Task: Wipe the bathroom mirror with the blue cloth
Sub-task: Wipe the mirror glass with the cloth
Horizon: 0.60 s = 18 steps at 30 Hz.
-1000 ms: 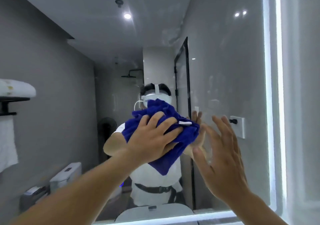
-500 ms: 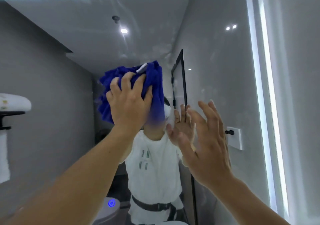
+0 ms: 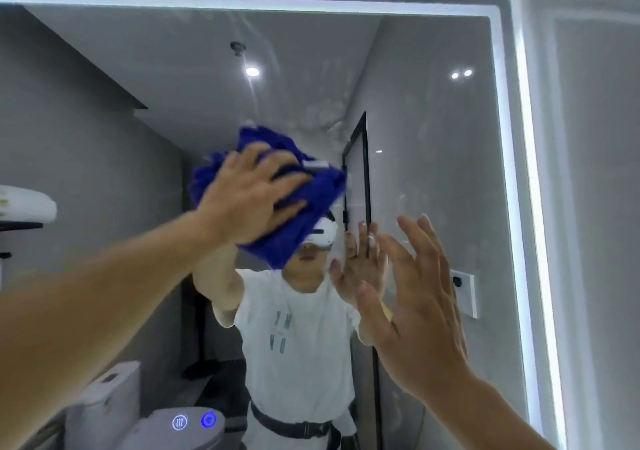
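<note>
My left hand [image 3: 249, 193] grips the bunched blue cloth [image 3: 311, 214] and presses it on the bathroom mirror [image 3: 433, 155], a little left of the glass's middle. The cloth's lower corner hangs down past my palm, and a white tag shows near my fingertips. My right hand [image 3: 415, 304] is held up flat to the right of the cloth, fingers straight and spread, palm facing the glass. Whether its fingertips touch the mirror I cannot tell. Faint smears show on the glass above and right of the cloth.
A lit white strip [image 3: 519, 172] frames the mirror's top and right edges, with a pale wall beyond. Reflected in the glass are a toilet [image 3: 114, 401], a towel shelf [image 3: 24, 207], a wall switch [image 3: 464, 290] and a black-framed glass door [image 3: 360, 179].
My left hand carried the cloth up the mirror from chest height, then swung it slightly right, fingers now pointing right. My right hand stayed raised in about the same place.
</note>
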### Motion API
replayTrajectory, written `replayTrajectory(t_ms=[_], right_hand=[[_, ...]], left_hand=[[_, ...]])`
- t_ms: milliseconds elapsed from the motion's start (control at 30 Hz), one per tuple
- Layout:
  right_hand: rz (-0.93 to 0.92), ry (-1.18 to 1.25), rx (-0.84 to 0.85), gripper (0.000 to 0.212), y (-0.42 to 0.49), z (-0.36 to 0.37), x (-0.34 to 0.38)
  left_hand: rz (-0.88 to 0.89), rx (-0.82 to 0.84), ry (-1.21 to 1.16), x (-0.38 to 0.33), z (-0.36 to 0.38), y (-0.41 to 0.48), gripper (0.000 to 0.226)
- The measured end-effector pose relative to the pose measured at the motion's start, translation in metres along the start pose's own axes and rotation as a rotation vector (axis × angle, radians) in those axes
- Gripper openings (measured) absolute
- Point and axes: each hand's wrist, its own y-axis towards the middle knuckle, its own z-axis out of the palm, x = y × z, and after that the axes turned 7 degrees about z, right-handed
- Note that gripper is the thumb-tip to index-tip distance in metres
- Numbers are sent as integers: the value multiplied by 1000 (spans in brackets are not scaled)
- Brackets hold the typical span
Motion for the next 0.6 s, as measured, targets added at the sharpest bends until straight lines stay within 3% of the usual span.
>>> replayTrajectory(t_ms=[133,233,300,467,600], right_hand=[[-20,-12,-9,54,7,2,3],[-14,17,-24,54,16,4,8],[-4,52,-42,52,24,6,14],[9,106,-60,45,33,10,29],[-17,97,-48,50,33,11,29]], left_hand=[[-476,-17,48,52,-6,44,50],[-753,-77,14,29,-2,47,45],[-835,-107,-1,-4,-1,30,43],[-570,0,-28,-75,5,-40,41],[-328,50,-4,-71,6,-57,41]])
